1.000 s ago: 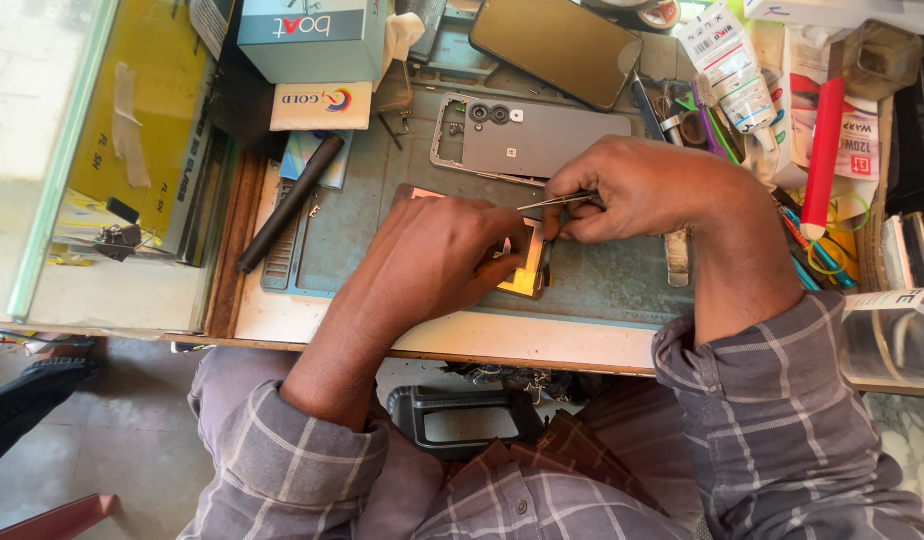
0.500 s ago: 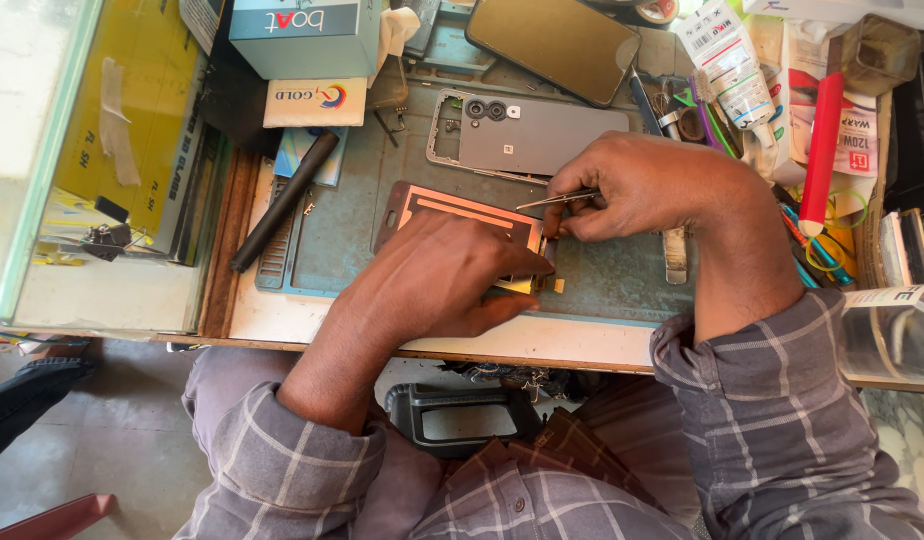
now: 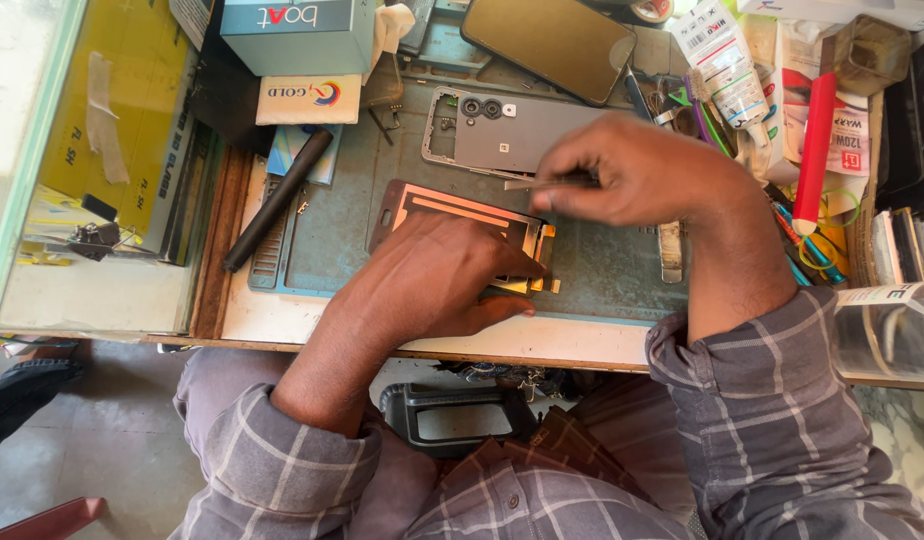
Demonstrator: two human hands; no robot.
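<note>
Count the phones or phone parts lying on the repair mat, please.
3. A copper-backed screen panel under the left hand; a grey phone back behind the right hand; a dark phone at the far edge. Clutter may hide others.

A wooden counter (image 3: 582, 345) carries a blue-grey work mat (image 3: 622, 265); on the mat lie a copper-backed phone screen (image 3: 452, 210), a grey phone frame (image 3: 522, 135) and a black rod (image 3: 277, 200).
</note>
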